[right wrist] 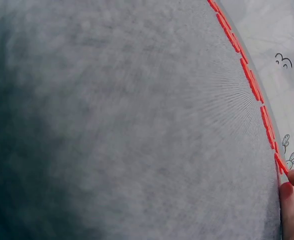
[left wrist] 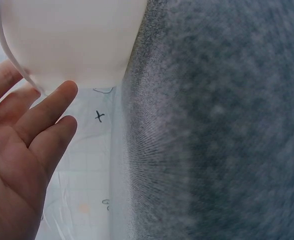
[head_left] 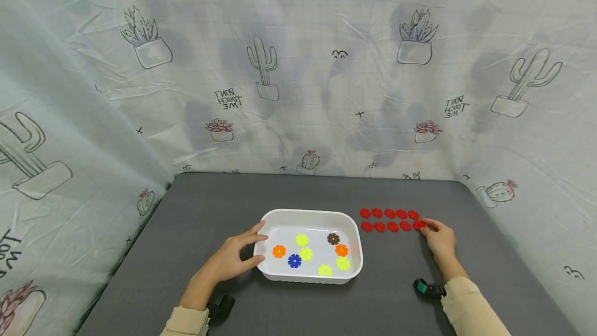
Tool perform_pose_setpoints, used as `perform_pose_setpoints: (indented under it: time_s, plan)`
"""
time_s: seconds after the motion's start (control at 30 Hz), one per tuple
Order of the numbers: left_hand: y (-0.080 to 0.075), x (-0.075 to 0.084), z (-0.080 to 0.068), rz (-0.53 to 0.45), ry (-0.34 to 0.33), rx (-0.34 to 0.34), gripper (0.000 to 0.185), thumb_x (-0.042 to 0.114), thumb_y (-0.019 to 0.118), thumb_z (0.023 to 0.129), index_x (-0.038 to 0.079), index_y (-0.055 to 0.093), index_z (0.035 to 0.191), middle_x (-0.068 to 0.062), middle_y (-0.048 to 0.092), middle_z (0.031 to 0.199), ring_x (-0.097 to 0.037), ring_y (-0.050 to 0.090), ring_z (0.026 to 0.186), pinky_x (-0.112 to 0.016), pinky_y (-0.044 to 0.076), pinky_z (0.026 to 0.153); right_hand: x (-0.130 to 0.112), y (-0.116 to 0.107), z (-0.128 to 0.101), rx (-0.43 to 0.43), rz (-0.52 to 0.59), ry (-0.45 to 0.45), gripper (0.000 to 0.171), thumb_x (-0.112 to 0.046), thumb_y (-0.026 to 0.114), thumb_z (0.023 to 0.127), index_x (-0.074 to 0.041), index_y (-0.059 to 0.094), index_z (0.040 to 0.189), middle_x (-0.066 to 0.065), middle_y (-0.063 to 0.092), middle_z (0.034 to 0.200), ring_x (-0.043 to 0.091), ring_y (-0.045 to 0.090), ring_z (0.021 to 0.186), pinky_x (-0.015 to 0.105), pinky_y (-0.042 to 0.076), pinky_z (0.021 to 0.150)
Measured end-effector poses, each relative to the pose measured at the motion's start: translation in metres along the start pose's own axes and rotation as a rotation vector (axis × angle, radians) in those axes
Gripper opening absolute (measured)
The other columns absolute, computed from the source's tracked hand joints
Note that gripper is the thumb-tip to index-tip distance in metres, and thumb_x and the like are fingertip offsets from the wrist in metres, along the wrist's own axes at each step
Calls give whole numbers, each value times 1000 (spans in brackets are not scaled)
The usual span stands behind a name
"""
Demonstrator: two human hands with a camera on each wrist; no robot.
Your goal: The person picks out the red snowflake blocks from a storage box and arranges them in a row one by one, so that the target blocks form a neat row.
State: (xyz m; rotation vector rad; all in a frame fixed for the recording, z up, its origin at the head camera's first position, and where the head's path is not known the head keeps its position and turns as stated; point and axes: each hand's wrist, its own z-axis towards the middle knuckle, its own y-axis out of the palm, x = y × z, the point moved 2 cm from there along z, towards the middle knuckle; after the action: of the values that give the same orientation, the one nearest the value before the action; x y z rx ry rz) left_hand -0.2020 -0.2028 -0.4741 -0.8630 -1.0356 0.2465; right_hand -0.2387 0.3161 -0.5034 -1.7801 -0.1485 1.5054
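Left hand (head_left: pixel 233 259): is resting against the left end of the white tray (head_left: pixel 270 273), fingers relaxed and spread, thumb near the rim; it is touching the wall, not clamping it.
Right hand (head_left: pixel 438 240): is pinching the nearest-right red disc (head_left: pixel 418 225) with its fingertips.
Red discs (head_left: pixel 389 213): are lying flat in two rows on the grey bench (head_left: pixel 196 206), just right of the tray; the rows are running left to right.
Key relation: the rows are stretching leftward from the right hand, so this hand is clearly the nearer one.
Tray content: yellow, orange, blue and brown discs are lying loose inside.
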Motion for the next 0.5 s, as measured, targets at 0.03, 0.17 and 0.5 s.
perform_pose_setpoints:
  time_s: [0.03,0.17,0.5]
  plan:
    - [0,0,0,1,-1,0,50,43,59,82,16,55,124,5,30,145,-19,36,128,-48,38,96,0,0,-1,6,-7,5,33,-12,57,84,-2,59,116,19,64,104,-11,43,64,12,41,56]
    - [0,1,-1,5,-6,1,49,42,60,82,16,55,124,5,30,145,-19,36,128,-48,38,97,0,-1,-3,27,-12,26,34,-12,58,82,-3,60,115,15,66,99,-12,41,62,12,40,55]
    - [-2,2,-2,18,-8,-3,49,42,59,83,15,55,124,4,30,145,-19,37,128,-48,38,96,-4,-12,-17,44,123,78,37,-14,55,85,1,56,119,10,64,104,-17,41,63,11,40,55]
